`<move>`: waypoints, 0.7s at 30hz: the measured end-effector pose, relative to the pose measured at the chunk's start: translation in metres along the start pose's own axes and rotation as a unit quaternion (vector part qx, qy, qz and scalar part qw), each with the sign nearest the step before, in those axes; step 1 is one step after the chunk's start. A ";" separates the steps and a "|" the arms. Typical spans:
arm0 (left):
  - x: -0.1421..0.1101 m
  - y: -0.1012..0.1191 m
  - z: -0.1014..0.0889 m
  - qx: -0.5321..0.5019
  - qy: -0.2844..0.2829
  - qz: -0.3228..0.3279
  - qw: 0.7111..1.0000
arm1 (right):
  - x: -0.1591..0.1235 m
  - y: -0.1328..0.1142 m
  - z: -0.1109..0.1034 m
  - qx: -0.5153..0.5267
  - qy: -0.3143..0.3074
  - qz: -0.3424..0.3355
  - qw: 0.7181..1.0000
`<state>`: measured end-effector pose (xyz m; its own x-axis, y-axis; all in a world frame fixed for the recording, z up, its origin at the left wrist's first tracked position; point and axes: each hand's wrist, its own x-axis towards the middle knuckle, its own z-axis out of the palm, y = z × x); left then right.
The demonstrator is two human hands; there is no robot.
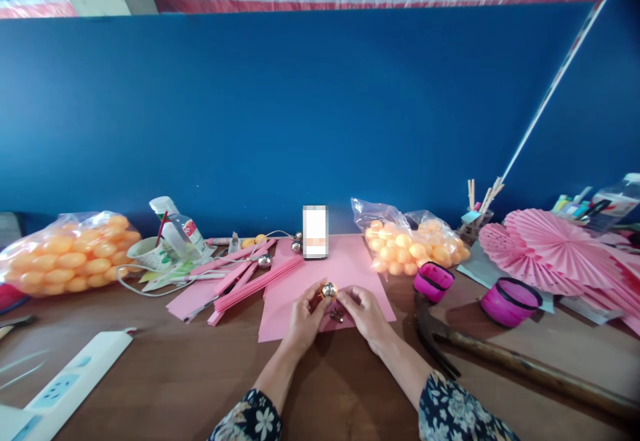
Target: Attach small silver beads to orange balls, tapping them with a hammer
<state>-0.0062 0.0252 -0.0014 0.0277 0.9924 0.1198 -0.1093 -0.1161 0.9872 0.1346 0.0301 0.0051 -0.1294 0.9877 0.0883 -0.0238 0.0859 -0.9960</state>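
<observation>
Between the fingertips of my left hand (305, 317) is a small shiny silver ball (329, 290) with a golden tint at its edge. From the other side, my right hand (367, 314) has its thumb and fingers pinched together close against the ball's right edge. What those right fingertips grip is too small to make out. Just below the ball, several small shiny metallic pieces (337, 316) lie on a pink paper sheet (280, 307). Upright behind the hands stands a phone (315, 232) with a blurred white screen.
Bags of orange balls (65, 261) (405, 247) flank the paper. Folded pink strips (255, 287), a bottle (183, 231) and a cup (150, 253) are left. Right are a hammer (515, 361), magenta bands (510, 301) and pink paper fans (555, 247). A power strip (75, 381) lies front left.
</observation>
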 end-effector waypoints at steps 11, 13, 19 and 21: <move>0.001 -0.003 0.000 -0.038 0.006 -0.008 0.999 | -0.007 -0.002 0.004 -0.010 -0.030 -0.043 0.999; 0.001 -0.004 0.000 -0.032 0.015 -0.015 0.999 | -0.008 -0.003 0.004 -0.024 -0.027 -0.053 0.998; 0.003 -0.005 -0.001 -0.012 0.002 -0.017 1.000 | -0.009 -0.004 0.003 -0.038 -0.022 -0.061 0.997; 0.003 -0.005 -0.002 -0.010 -0.006 -0.013 1.000 | -0.010 -0.003 0.002 -0.035 -0.030 -0.064 0.997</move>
<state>-0.0077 0.0285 -0.0060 0.0419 0.9946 0.0953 -0.1274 -0.0893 0.9878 0.1337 0.0201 0.0072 -0.1881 0.9588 0.2127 0.0245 0.2211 -0.9750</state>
